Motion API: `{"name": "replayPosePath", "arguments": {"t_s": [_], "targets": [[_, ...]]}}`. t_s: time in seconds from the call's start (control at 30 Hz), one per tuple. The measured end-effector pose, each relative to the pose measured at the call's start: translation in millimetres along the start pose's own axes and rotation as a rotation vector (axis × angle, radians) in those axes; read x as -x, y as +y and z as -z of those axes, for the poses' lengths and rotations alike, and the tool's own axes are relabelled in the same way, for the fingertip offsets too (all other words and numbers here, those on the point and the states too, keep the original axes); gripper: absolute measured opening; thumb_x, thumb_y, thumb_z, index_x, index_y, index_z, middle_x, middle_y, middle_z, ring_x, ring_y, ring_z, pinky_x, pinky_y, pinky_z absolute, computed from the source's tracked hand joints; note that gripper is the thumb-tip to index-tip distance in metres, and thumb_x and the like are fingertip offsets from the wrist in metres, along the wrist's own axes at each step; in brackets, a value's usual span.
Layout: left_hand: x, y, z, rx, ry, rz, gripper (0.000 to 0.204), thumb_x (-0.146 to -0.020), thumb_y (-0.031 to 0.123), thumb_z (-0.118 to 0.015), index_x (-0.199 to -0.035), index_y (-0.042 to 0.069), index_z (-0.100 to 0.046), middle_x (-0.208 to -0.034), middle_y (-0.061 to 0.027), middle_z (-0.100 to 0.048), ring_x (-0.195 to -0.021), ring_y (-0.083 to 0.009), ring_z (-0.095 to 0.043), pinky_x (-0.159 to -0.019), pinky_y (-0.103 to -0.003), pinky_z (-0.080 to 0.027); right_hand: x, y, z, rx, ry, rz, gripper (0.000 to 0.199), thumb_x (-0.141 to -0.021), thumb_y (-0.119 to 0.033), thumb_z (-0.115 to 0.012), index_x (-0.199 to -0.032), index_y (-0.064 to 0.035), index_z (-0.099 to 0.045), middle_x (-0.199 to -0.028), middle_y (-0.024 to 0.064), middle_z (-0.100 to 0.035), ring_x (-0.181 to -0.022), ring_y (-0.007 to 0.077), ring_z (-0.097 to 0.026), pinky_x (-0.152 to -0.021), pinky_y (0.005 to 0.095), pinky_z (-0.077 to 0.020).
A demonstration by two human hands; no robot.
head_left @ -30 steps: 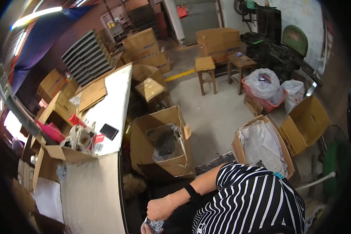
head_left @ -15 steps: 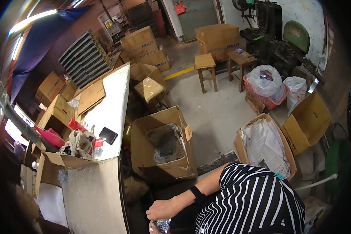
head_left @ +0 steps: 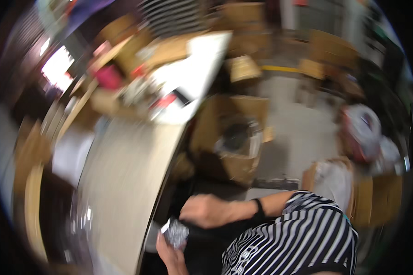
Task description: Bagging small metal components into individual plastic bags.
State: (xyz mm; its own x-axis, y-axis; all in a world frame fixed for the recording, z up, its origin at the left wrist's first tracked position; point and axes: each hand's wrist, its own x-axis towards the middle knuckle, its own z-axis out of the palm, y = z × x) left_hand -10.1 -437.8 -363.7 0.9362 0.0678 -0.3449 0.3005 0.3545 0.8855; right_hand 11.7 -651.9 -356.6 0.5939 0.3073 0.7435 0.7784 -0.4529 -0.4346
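Obstacle left of hands (head_left: 170, 255): table edge (head_left: 158, 197)

Dark phone (head_left: 182, 96) and brown cardboard (head_left: 170, 49) on a white tabletop (head_left: 205, 62).

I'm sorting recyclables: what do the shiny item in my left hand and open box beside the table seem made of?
Shiny item: perhaps glossy plastic or foil, from its silvery glints; blur hides which.
Open box: probably matte cardboard, from its thin brown walls.

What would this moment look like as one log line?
left hand: holding shiny silvery item | right hand: close to item, grip too blurred to tell | nearby: pale tabletop, open cardboard box
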Motion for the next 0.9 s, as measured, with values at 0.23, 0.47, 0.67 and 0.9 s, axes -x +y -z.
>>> {"name": "replayPosePath", "arguments": {"t_s": [0.23, 0.47, 0.67, 0.9], "targets": [[75.4, 75.6, 96.1, 0.044, 0.188, -0.202, 0.041, -0.097, 0.033, -0.038, -0.108, -0.002, -0.056, -0.097, -0.0109, -0.06, -0.077, -0.0188, -0.064, -0.054, -0.032, -0.058, -0.1, -18.2, -22.0, -0.13, -0.279, -0.187, 0.029, -0.068, 0.008, -0.057, -0.095, -0.0018, -0.061, -0.094, 0.0152, -0.06, -0.085, 0.0317, -0.061, -0.072, 0.037, -0.0513], [191.0, 82.5, 195.8, 0.077, 0.502, -0.461, 0.034, -0.098, 0.027, -0.038, -0.105, -0.001, -0.057, -0.09, -0.0078, -0.061, -0.068, -0.0128, -0.063, -0.046, -0.025, -0.054, -15.1, -52.4, -73.2, -0.291, -0.444, -0.048, 0.03, -0.07, 0.014, -0.053, -0.097, 0.0028, -0.056, -0.094, 0.0165, -0.056, -0.083, 0.0317, -0.058, -0.074, 0.0316, -0.0472], [248.4, 30.2, 312.1, 0.111, 0.902, -0.557, 0.03, -0.097, 0.025, -0.041, -0.103, 0.0, -0.058, -0.085, -0.008, -0.065, -0.067, -0.0134, -0.064, -0.049, -0.026, -0.053, -28.3, -68.0, -110.2, -0.279, -0.605, 0.007, 0.033, -0.069, 0.014, -0.047, -0.099, 0.0037, -0.055, -0.1, 0.017, -0.056, -0.091, 0.0313, -0.058, -0.082, 0.0307, -0.0448], [224.1, -125.0, 419.5, 0.402, 1.208, -0.243, 0.019, -0.092, 0.019, -0.052, -0.099, 0.004, -0.061, -0.084, -0.005, -0.064, -0.067, -0.0129, -0.061, -0.053, -0.028, -0.051, -42.0, -93.1, -142.4, -0.183, -0.718, 0.051, 0.023, -0.08, 0.012, -0.05, -0.099, 0.0031, -0.056, -0.101, 0.016, -0.056, -0.092, 0.0302, -0.059, -0.081, 0.031, -0.0455]]}}
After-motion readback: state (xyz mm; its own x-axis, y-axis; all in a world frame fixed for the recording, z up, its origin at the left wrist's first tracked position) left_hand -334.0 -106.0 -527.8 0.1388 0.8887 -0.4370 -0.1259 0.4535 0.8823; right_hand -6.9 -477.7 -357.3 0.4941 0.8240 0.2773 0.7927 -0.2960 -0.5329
